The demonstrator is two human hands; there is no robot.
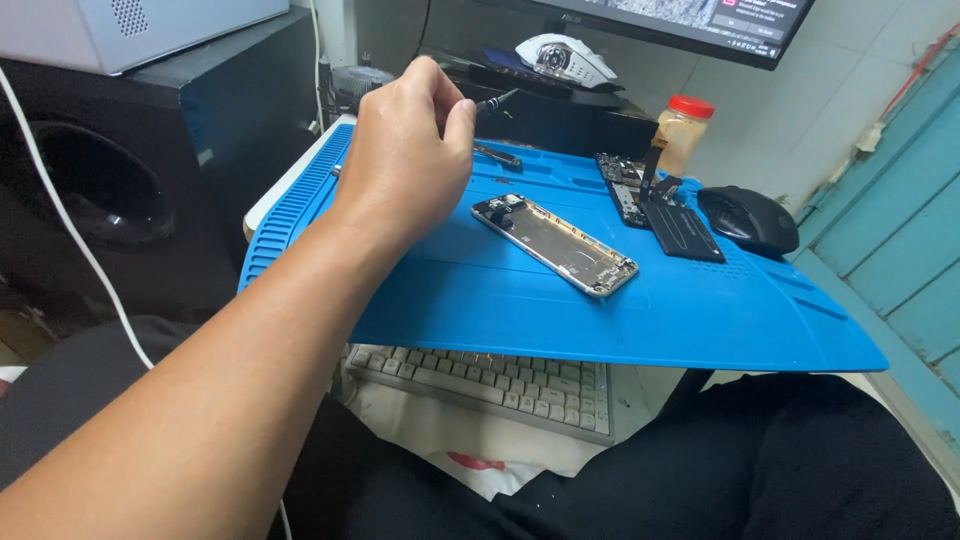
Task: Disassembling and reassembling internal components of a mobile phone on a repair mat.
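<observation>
My left hand [408, 150] reaches over the blue work mat [640, 310], its fingers pinched on a thin dark screwdriver [497, 101] whose tip points right and away. Just right of the hand lies an opened phone frame [556, 243], silver-edged, inner side up, diagonal on the mat. A small dark tool [497, 155] lies behind it. Farther right rest a circuit board [622, 185] and a black flat battery-like part [681, 228]. My right hand is out of sight.
A black mouse [750, 218] sits at the mat's right edge, a red-capped jar [683, 130] behind it. A white mouse [565, 58] and a monitor [700, 22] stand at the back. A grey keyboard [500, 385] pokes out under the mat. A black speaker [120, 180] is at left.
</observation>
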